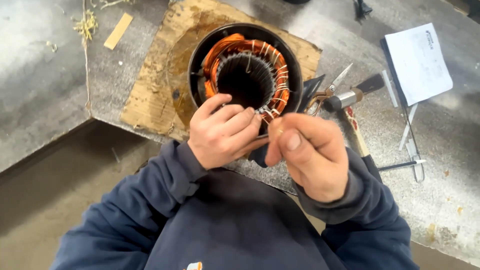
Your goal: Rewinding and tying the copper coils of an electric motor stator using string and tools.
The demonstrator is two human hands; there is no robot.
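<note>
On cardboard (150, 100), the stator (245, 70) bore faces upward.

A grey, speckled stone-like workbench top (440, 200) fills the upper and right parts of the frame, its surface scuffed and catching soft, even light that brightens to a pale glare in the upper left corner. At the upper centre lies a worn brown cardboard sheet (155, 95), stained dark, with a small tan wooden strip (118, 31) and wisps of yellowish fibre (87, 24) scattered near the top left. Down in the lower left, beyond the bench's angled edge, sits the dull brown-grey concrete floor (45, 200), in shadow.
</note>
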